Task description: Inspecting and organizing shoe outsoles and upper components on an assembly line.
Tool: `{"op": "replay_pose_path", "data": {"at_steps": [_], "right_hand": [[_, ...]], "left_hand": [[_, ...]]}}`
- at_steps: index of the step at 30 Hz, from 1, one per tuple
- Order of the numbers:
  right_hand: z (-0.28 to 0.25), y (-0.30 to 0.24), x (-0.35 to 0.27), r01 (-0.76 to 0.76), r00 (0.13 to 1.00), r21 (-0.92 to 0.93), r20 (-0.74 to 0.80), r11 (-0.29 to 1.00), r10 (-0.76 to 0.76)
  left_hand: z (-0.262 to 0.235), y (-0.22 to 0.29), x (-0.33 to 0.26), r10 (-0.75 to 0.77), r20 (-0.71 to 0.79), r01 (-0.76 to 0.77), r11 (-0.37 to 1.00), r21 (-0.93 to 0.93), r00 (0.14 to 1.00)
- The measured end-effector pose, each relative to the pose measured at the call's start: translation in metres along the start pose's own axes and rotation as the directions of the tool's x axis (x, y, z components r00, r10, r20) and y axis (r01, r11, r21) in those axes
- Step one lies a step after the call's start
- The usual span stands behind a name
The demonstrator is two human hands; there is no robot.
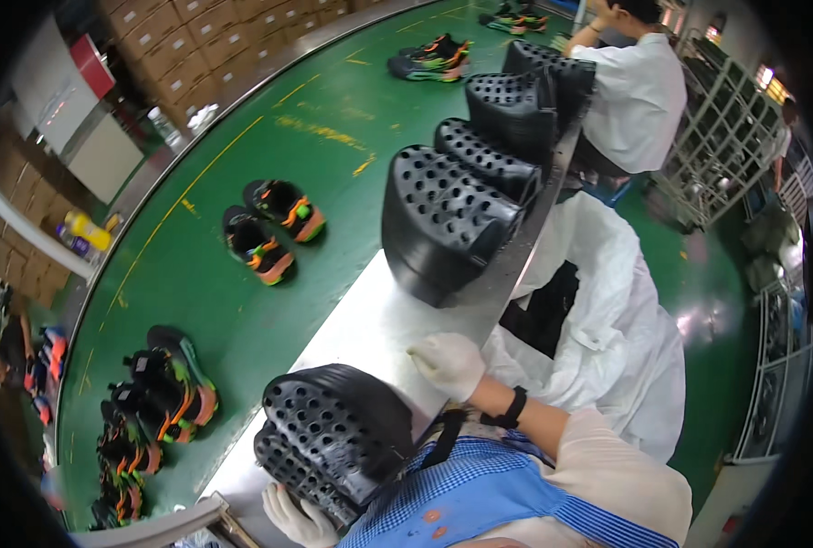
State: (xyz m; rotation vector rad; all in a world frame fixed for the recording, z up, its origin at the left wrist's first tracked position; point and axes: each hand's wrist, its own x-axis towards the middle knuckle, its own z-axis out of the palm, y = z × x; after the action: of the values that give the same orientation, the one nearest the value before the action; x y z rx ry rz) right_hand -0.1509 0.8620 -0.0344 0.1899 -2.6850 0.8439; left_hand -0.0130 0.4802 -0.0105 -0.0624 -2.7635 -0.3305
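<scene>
While the gloved left hand (299, 519) at the bottom edge of the frame cups the underside of a black perforated mould (333, 438), its fingers curl loosely against the lower shell; whether they truly clamp it cannot be told, since the mould and a blue checked apron (480, 498) hide part of the hand. The right hand (447, 364), also in a white glove, sits just right of centre with its fingers curled down onto the steel ledge (370, 320), touching the metal and holding nothing that shows. A black band (514, 408) wraps the wrist behind it.

That mould lies low in the frame, left of centre, on the near end of the ledge, between the two hands. Further up the ledge stand more of the same black moulds (443, 219), in a row running toward the upper right. A person in a white coat (607, 320) sits just right of the ledge, and another in a white shirt (639, 91) stands at the top right. On the green belt (242, 301) to the left lie pairs of bright shoes (274, 228).
</scene>
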Motion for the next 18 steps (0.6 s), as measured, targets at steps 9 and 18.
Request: {"op": "replay_pose_path", "data": {"at_steps": [9, 18], "right_hand": [[-0.006, -0.003, 0.005, -0.050, 0.998, 0.006, -0.035, 0.999, 0.050], [-0.004, -0.001, 0.006, -0.026, 0.998, -0.001, -0.057, 1.000, 0.025]], "left_hand": [[0.007, 0.002, 0.012, 0.083, 0.013, -0.083, 0.995, 0.047, 0.996], [0.014, -0.004, 0.006, 0.056, 0.044, -0.059, 0.996, 0.065, 0.997]]}}
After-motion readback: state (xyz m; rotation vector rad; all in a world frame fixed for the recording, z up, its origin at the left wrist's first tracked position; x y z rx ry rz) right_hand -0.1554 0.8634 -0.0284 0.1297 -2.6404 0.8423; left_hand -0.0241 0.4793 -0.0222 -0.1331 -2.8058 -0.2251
